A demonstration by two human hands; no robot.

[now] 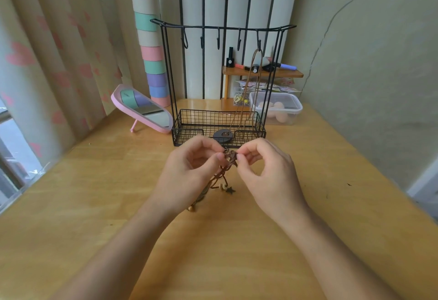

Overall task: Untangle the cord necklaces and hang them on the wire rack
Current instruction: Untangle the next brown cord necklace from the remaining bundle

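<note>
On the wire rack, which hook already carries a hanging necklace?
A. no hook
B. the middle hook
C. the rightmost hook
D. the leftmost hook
C: one cord necklace hangs from the rightmost hook of the wire rack; the other hooks are bare.

Two hands point(189, 164) point(265, 167), one wire rack point(220, 119) with five hooks point(218, 40), one hung necklace point(246, 91), one mirror point(144, 109).

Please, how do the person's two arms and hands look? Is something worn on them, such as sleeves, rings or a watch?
The left hand and right hand are bare: no gloves, no visible rings. Both forearms are uncovered as far as the frame edge, without sleeves, watch or bracelet. Fingernails look short and unpainted.
</note>
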